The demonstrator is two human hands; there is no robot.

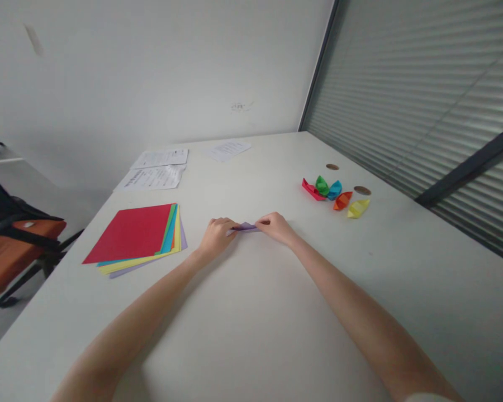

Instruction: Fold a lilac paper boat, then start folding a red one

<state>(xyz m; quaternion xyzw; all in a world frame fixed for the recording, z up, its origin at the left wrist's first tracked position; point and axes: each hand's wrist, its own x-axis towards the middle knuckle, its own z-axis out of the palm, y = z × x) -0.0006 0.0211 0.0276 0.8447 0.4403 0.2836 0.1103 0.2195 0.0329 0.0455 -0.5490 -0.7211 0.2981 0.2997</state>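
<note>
On the white table (251, 329), well inside its edges, folded purple paper (246, 226) is pinched at both ends by the left hand (218, 237) and right hand (275, 227); flat sheets (136, 231) and angular origami boats (342, 201) are set apart.

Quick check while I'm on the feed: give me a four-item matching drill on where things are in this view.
1. folded purple paper
2. coloured sheets
3. folded paper shapes
4. chair

A. on the right of the table, grouped together
B. off the table, to its left
C. between the left hand and right hand
D. stacked on the table's left, red uppermost

Pairs: 1-C, 2-D, 3-A, 4-B
</note>
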